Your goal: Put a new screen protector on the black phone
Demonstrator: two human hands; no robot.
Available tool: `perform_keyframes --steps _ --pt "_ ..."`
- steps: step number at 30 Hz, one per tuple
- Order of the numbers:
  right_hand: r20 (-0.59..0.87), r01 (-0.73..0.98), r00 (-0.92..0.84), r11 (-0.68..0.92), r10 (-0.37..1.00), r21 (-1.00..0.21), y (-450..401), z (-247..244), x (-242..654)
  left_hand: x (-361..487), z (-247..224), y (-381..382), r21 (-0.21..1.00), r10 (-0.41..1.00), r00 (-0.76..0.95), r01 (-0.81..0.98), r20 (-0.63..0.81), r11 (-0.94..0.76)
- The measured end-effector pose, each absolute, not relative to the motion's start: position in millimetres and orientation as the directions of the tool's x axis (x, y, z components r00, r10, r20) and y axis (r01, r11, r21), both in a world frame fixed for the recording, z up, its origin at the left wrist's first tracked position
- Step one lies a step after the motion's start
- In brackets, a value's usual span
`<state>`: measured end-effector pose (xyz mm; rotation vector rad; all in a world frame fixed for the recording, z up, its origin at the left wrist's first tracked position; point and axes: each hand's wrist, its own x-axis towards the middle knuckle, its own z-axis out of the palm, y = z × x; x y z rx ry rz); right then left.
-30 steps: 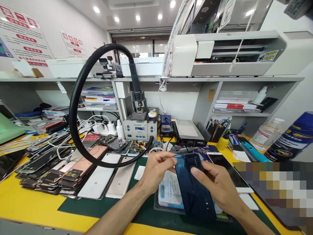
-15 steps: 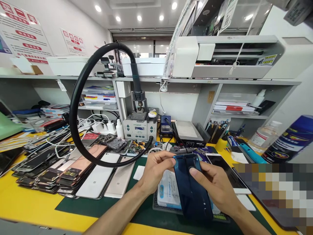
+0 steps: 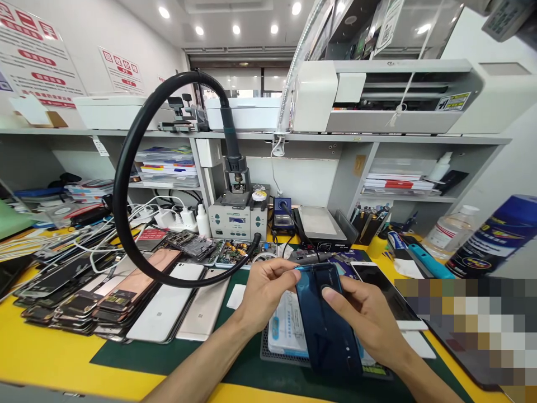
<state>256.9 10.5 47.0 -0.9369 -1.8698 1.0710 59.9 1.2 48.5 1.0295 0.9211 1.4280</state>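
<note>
A dark blue smartphone (image 3: 329, 330), its glossy back toward me, is held tilted over the bench in both hands. My left hand (image 3: 268, 294) pinches its upper left corner between thumb and fingers. My right hand (image 3: 364, 313) grips the right edge, with the thumb lying on the back near the top. Beneath the phone lies a white and blue packet (image 3: 287, 327) on a dark perforated pad (image 3: 279, 356). The fingertips behind the phone are hidden.
A hot air station (image 3: 237, 218) with a looping black hose (image 3: 121, 184) stands behind. Stacked phones (image 3: 165, 308) and phone parts fill the left. A white phone (image 3: 388, 294), a clear bottle (image 3: 451, 232) and a spray can (image 3: 495, 238) are at the right. A green mat (image 3: 138, 358) covers the yellow bench.
The view has shifted slightly, so everything sits a little further left. Both hands keep nearly the same hold on the smartphone.
</note>
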Motion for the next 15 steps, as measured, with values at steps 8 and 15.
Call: perform_keyframes --steps 8,15 --pt "0.257 0.165 -0.440 0.359 0.860 -0.919 11.9 49.8 254.5 59.5 46.1 0.5 0.931 0.991 -0.011 -0.341 0.136 -0.132" --pt "0.243 0.148 -0.443 0.338 0.863 -0.929 12.4 49.5 256.6 58.0 45.4 -0.7 0.928 0.987 -0.009 -0.341 0.159 -0.153"
